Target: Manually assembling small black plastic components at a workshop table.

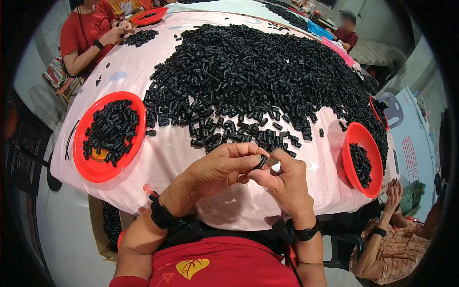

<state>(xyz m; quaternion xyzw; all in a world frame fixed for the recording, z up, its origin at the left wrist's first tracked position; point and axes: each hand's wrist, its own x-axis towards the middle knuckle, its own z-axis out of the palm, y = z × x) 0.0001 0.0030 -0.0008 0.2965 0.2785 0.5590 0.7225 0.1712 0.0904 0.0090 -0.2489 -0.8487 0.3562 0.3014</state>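
My left hand (222, 166) pinches a small black plastic cylinder (261, 162) between thumb and fingers, just above the near side of the table. Close against it, my right hand (290, 181) grips a short silvery metal tool (275, 165), its shiny end toward the cylinder. Its kind is hard to make out, since the fingers cover most of it. Beyond my hands spreads a large heap of black cylinders (253, 71), with loose ones at its near edge. To the left is a red plate (98, 177) piled with more cylinders; a red bowl (356, 136) at right holds some too.
A pink cloth (167, 158) covers the table. One person (88, 33) works at the far left by a small pile, another (348, 33) sits far right, and a third (397, 248) is near right. A cardboard box (103, 234) of black parts stands below the table's left edge.
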